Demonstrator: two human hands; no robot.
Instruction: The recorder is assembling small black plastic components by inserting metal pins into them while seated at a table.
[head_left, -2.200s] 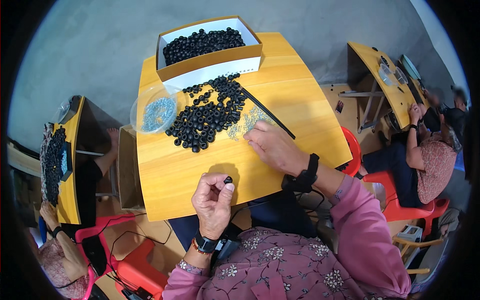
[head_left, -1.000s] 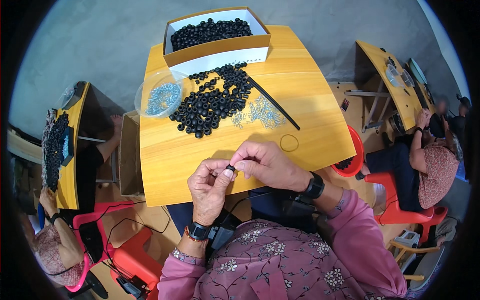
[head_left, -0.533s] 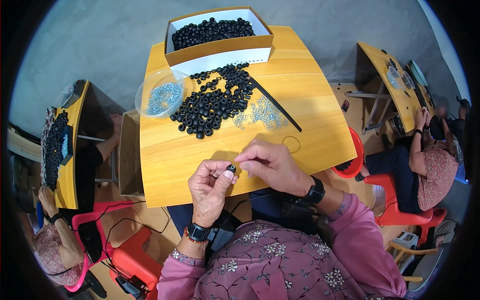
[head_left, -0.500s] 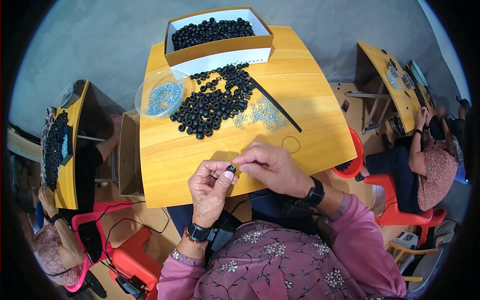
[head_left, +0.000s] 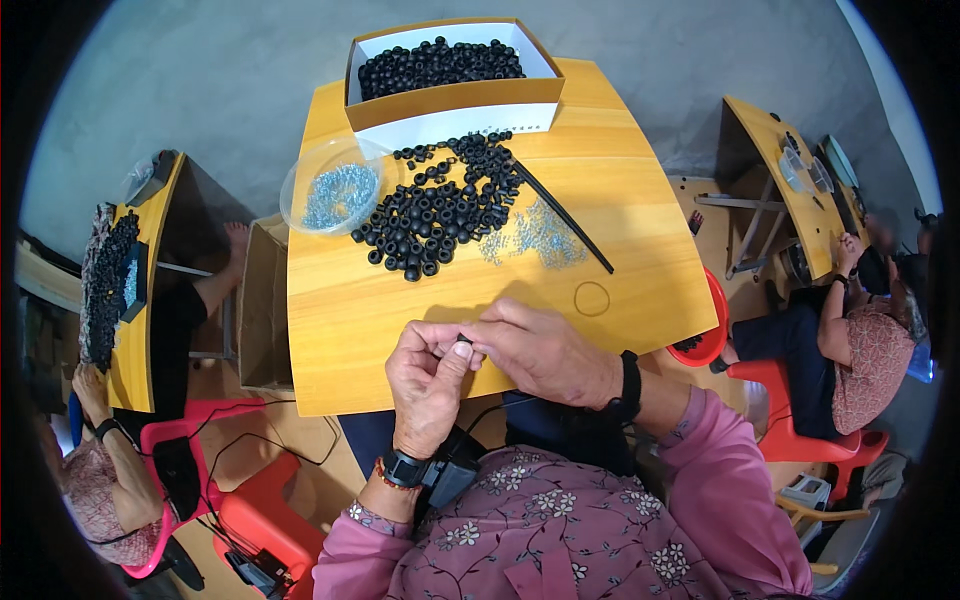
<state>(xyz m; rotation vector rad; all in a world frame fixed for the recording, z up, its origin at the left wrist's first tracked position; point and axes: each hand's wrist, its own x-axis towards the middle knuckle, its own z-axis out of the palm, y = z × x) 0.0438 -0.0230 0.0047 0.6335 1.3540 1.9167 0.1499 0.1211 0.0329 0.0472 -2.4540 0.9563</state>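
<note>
Just above the near edge of the wooden table (head_left: 640, 180), my hands meet. A small round black part (head_left: 463, 340), apparently hollow, is pinched between the thumb and fingers of my left hand (head_left: 428, 375). My right hand (head_left: 545, 355) has its fingertips pressed together against the same part, covering some of it. Whatever those fingertips hold is too small or hidden to make out. Beyond my hands lies a pile of similar black parts (head_left: 430, 220). Small clear pieces (head_left: 548, 240) are scattered beside it, and a thin black rod (head_left: 565, 217) lies along them.
A brown-and-white box (head_left: 460, 95) full of black parts stands at the far edge. Left of the pile is a clear round tub (head_left: 290, 195) of bluish clear pieces. A thin band (head_left: 592, 315) lies to the right. A red basin (head_left: 718, 325) sits beside the table; people work at both sides.
My right hand has moved in to the left, and its fingertips now touch the black part in my left hand. The view has shifted slightly.
</note>
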